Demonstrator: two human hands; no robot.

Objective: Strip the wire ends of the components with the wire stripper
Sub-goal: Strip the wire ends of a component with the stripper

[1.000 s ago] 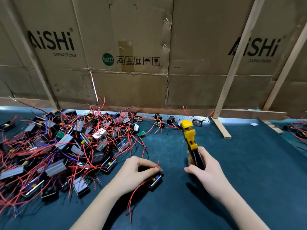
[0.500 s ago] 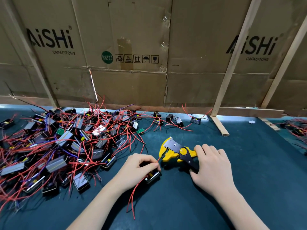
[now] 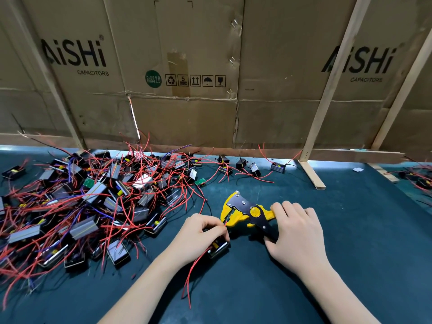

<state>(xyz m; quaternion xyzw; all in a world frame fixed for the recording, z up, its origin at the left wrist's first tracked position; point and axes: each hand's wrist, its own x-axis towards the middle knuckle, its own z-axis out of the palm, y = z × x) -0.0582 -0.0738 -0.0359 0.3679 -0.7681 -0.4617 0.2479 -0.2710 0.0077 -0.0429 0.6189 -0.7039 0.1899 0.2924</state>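
Fingers of the left hand (image 3: 202,232) pinch a red wire (image 3: 225,223) end, with its component (image 3: 218,248) on the tabletop (image 3: 350,230) under the palm. Right hand (image 3: 295,232) grips the stripper (image 3: 245,212) handles, head lying toward 9 o'clock. So the wire tip sits right at the stripper's mouth, just at 3 o'clock from the left fingers. Can't tell if the tip is actually inside yet, it's tiny. Handles are hidden under the right hand. Pile (image 3: 93,202) waits at 9 o'clock.

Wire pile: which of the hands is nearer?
Left. The left hand sits just beside the wire pile, holding a component. The right hand is farther off, gripping the stripper.
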